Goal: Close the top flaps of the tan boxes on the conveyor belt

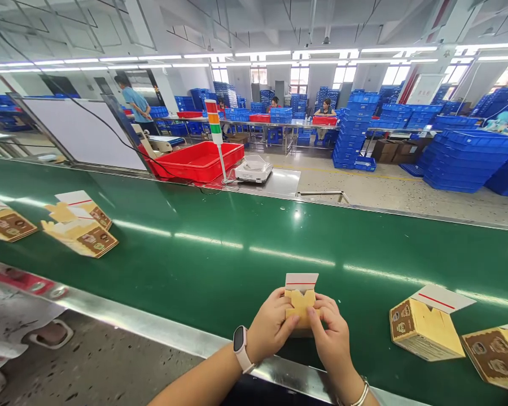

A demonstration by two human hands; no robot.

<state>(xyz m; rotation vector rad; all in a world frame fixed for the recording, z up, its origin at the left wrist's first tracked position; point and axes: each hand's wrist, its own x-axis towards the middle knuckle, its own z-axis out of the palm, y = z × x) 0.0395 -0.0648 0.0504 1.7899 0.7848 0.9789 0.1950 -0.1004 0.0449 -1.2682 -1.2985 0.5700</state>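
A small cardboard box (301,317) sits on the green conveyor belt near its front edge, between my two hands. Its back flap (302,282), white with a red strip, stands up, while the yellow front and side flaps are partly folded in. My left hand (271,324), with a watch at the wrist, wraps the box's left side, thumb on the front flap. My right hand (331,330) grips the right side, its thumb also pressing on that flap. The fingers behind the box are partly hidden.
Brown and yellow boxes (425,330) stand on the belt (220,276) to the right. Several open-flapped boxes (84,234) are at the left. Beyond the belt are a red bin (195,163), a signal light (214,124) and a scale (254,169). A metal rail (161,324) edges the near side.
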